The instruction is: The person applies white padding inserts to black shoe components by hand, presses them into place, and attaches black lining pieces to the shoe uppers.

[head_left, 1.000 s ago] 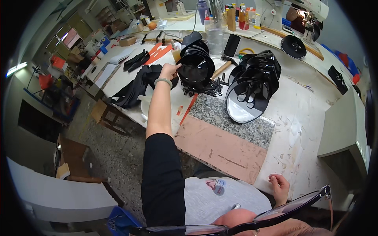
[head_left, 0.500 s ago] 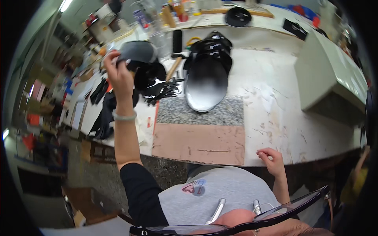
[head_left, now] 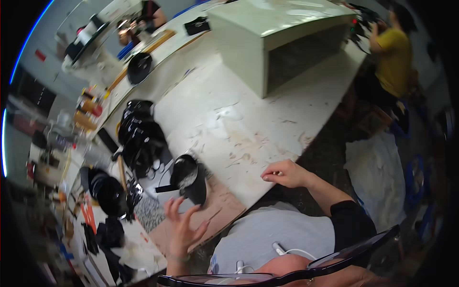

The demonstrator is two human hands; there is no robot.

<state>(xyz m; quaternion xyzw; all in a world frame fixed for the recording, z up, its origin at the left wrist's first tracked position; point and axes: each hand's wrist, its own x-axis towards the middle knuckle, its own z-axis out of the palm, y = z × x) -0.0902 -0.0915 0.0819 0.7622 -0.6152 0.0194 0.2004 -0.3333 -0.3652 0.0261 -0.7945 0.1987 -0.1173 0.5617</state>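
My left hand (head_left: pixel 181 224) is open, its fingers spread beside a black, curved, cup-shaped piece (head_left: pixel 196 189). That piece stands on the pinkish-brown board (head_left: pixel 224 203), and whether a fingertip touches it I cannot tell. My right hand (head_left: pixel 286 173) hovers at the table's front edge with its fingers curled together. A small pale spot shows between those fingers, too small to name. Beyond the cup-shaped piece lies a nested row of glossy black curved pieces (head_left: pixel 141 131). Another glossy black stack (head_left: pixel 106 191) sits to the left, with a wooden-handled hammer (head_left: pixel 122 173) between the two.
A pale green box-like stand (head_left: pixel 241 57) with an open front rises at the far side. A round black dish (head_left: pixel 139 68) and bottles (head_left: pixel 88 115) line the back. Black cloth (head_left: pixel 111 233) lies at left. A person in yellow (head_left: pixel 396 57) is at far right.
My view has swung to the right. The curved black piece my left hand held up is no longer in it; that hand is now low over the board, fingers spread. My right hand stays curled.
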